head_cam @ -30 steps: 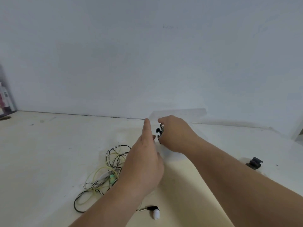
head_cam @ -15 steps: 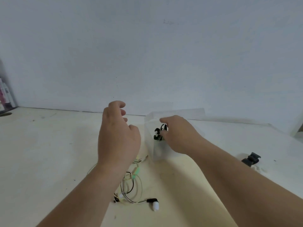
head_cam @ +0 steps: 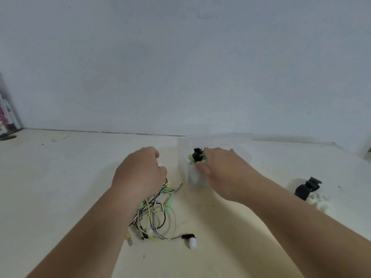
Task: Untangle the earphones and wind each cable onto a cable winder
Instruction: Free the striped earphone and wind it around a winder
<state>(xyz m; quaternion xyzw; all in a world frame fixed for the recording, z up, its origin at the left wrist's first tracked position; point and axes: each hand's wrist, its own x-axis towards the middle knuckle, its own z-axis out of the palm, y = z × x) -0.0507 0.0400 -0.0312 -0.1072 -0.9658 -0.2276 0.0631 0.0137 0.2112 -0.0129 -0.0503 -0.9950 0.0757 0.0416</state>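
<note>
We are pinching one wound winder in our right hand at the clear box, while our left hand is curling round the tangled earphones on the table, which apparently are awaiting untangling and winding.

A plain, pale grey-blue wall fills the upper half of the frame under soft, even light. Below it a cream tabletop meets it along a thin dark seam. Blurred printed packaging stands at the far left edge.
</note>
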